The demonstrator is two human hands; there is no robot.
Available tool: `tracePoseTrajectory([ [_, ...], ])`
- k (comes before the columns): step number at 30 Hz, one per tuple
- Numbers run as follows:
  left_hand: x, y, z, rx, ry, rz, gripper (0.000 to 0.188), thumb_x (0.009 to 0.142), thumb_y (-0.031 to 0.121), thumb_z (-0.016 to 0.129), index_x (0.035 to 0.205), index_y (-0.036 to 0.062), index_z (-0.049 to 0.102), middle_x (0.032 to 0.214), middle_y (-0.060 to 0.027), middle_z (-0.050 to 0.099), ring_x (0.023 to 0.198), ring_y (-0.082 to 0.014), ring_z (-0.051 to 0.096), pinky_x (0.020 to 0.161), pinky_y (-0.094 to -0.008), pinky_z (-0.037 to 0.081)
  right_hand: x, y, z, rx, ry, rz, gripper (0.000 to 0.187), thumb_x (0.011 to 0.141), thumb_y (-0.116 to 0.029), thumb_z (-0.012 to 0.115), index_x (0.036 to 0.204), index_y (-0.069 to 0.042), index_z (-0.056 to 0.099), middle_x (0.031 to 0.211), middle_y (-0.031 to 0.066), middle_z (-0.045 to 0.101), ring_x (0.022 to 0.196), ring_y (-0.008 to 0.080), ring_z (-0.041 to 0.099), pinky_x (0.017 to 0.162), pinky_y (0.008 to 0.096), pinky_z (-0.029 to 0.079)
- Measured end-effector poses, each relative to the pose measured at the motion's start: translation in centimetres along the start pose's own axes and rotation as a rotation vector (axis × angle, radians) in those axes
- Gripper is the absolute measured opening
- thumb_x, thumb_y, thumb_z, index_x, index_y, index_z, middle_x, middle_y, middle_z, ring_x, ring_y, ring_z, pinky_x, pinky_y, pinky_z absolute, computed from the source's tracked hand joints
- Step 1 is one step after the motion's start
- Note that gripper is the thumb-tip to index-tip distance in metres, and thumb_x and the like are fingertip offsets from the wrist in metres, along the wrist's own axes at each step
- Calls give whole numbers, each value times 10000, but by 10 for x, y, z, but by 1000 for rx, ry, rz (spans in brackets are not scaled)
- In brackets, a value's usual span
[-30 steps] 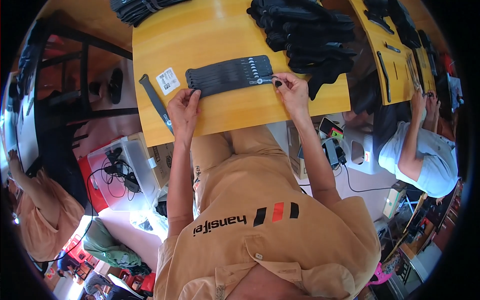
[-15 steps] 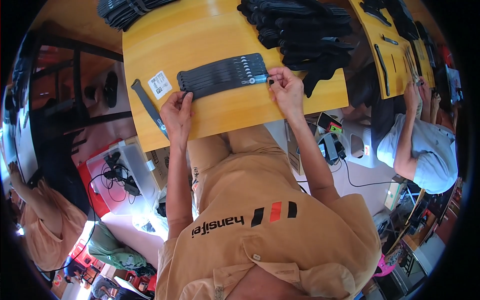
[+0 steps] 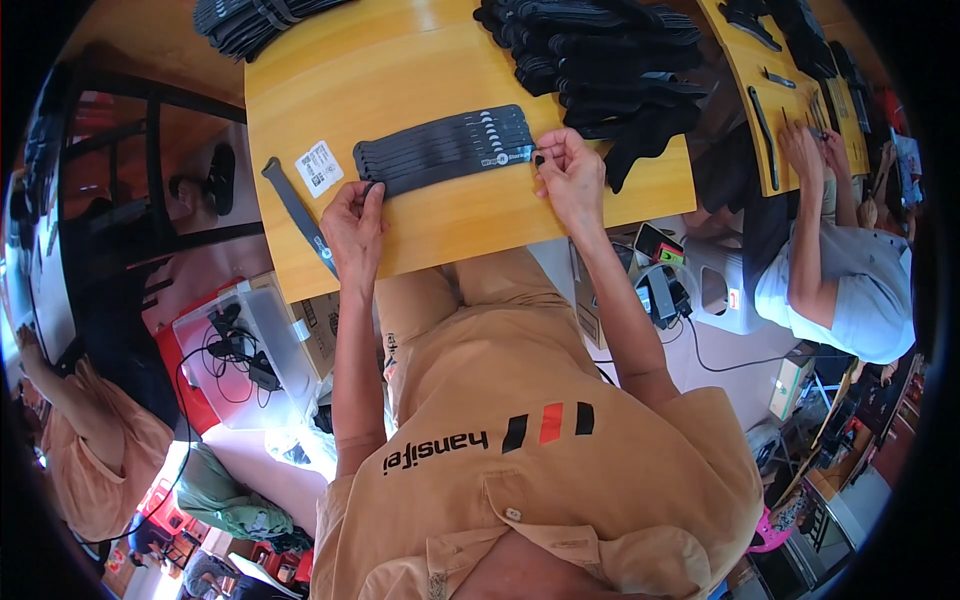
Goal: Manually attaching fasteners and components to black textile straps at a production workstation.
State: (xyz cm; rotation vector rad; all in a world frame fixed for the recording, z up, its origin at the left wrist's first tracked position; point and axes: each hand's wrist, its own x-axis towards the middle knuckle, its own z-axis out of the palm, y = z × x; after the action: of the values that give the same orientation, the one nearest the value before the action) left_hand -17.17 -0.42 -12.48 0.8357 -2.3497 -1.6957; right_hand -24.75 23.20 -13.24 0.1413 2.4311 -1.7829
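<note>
In the head view, I see the row of black straps (image 3: 440, 150) on the wooden table (image 3: 440, 232), long axis left to right. The left hand (image 3: 355, 222) pinches its near left corner; the right hand (image 3: 572, 182), equally near, seemingly its right tip.

At 12 o'clock, the yellow table (image 3: 450, 228) is looking like smooth wood and is shining a bit. On it, the black straps (image 3: 430, 155) are looking like matt cloth. The black pile (image 3: 610, 65) at 1 o'clock is looking soft and dull, like cloth too. At 10 o'clock, the white label (image 3: 319, 169) is looking like smooth paper. The clear tub (image 3: 295, 372), between 8 and 9, is showing glossy plastic. The tan shirt (image 3: 580, 360) at 6 is showing matt, wrinkly cloth.
</note>
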Motion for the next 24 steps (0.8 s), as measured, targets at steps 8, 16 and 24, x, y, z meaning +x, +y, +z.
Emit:
tracePoseTrajectory([
  [8,-1,2,0,20,18,24,192,845,149,616,830,-42,592,597,-25,544,462,-64,469,432,-219,375,0,-1,1,-6,8,-15,182,753,99,536,901,-2,567,716,15,564,583,49,518,433,185,454],
  [16,2,-3,1,25,13,24,189,845,142,613,836,-46,594,613,-36,565,469,-73,488,436,-228,398,0,4,4,-12,53,-54,152,742,78,536,867,-1,570,686,18,565,550,62,512,450,210,457],
  [24,0,1,0,80,18,43,197,849,156,608,830,-39,587,602,-41,554,457,-81,492,425,-239,388,3,9,5,-37,91,-153,115,731,68,546,821,1,569,642,31,572,518,81,525,471,226,448],
])
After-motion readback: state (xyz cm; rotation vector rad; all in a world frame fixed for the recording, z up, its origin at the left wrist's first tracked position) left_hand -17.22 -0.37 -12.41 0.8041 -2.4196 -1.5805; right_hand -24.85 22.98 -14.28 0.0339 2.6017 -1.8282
